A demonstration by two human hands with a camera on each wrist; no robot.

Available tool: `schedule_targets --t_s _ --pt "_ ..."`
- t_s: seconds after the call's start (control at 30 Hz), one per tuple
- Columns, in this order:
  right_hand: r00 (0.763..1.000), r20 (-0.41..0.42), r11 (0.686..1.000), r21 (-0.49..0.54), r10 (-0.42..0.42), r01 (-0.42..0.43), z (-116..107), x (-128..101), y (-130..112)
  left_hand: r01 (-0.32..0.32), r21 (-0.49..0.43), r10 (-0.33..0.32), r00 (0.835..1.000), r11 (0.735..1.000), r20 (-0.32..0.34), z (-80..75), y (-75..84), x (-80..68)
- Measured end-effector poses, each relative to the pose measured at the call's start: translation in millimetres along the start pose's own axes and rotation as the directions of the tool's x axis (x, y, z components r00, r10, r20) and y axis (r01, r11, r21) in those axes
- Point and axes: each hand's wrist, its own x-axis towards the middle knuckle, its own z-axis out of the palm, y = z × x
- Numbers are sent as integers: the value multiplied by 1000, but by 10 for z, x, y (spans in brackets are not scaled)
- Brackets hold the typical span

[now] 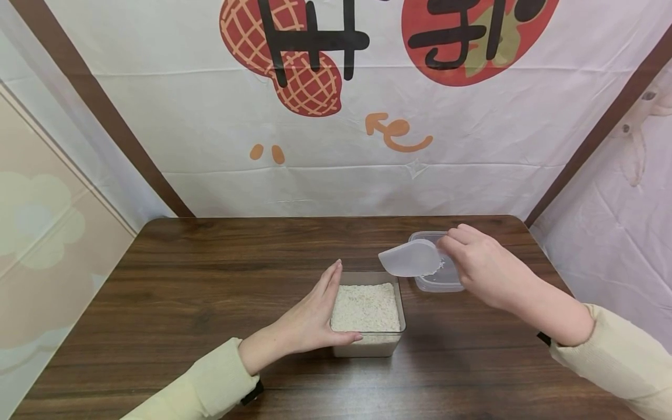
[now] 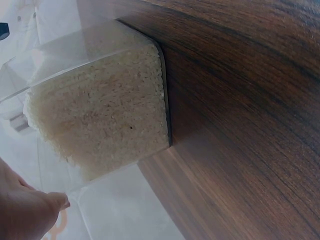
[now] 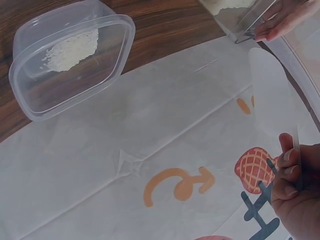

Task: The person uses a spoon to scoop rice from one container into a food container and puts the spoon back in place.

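Head view: left hand [image 1: 310, 318] rests against the left wall of a clear rice box [image 1: 367, 318] standing on the table [image 1: 210, 280]. Fingers are straight and lie flat along the wall; the thumb runs across the front near corner, touching it. The hand is not wrapped round the box, only pressed to it. The box is roughly two-thirds full of white rice [image 1: 366, 307], level surface.

Right hand [image 1: 480, 265] holds a white translucent scoop [image 1: 411, 258] by its handle end, fingers curled round it (the handle itself is hidden by the hand). The scoop is raised, between the box and a small clear tub [image 1: 438, 280] that stands just beside the box's far right corner. The scoop's mouth points left, toward the box side.

Right wrist view: tub [image 3: 70, 60] holds a small heap of rice [image 3: 70, 50] in one corner; the rest of its floor is bare. Fingertips [image 3: 287, 167] pinch the scoop [image 3: 272, 100] at its narrow end.

Left wrist view: box [image 2: 100, 110] seen through its side wall, rice packed against the plastic, thumb tip [image 2: 55, 200] at the lower edge.

Behind the table, a white banner [image 1: 336, 116] with peanut and strawberry prints.
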Motion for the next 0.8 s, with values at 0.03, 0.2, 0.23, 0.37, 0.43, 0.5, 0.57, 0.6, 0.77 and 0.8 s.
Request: schedule_targets --t_s 0.03,0.2,0.23,0.37,0.43,0.5,0.57,0.6,0.77,0.8 --pt "1000 -3 1000 -2 -5 5 4 4 -6 1 0 -1 1000 1000 0 -2 1 0" --pt "1000 -2 1000 -10 -23 23 21 17 -36 -5 3 5 1000 1000 -6 -8 3 3" --pt "1000 1 1000 -11 -28 28 24 19 -41 -8 4 8 1000 1000 -9 -8 3 3" --pt "999 11 998 -19 -53 53 44 30 -65 -28 9 29 999 1000 -27 -4 -2 0" --pt "998 16 998 -22 -66 67 54 36 -80 -35 5 35 999 999 -30 -3 -4 -1" --pt "997 20 997 -25 -77 77 62 42 -93 -37 2 37 999 999 -29 -5 -3 -2" --pt "996 25 996 -30 -86 87 70 47 -104 -35 0 35 999 999 -26 -7 -2 0" --pt "995 29 995 -33 -91 92 74 50 -109 -32 0 32 999 999 -23 -9 -1 -1" --pt "993 51 993 -48 -103 105 89 60 -127 -9 -6 9 1000 1000 -4 -15 3 1" --pt "993 56 993 -50 -103 106 90 64 -131 -6 -7 6 1000 1000 -1 -15 4 1"
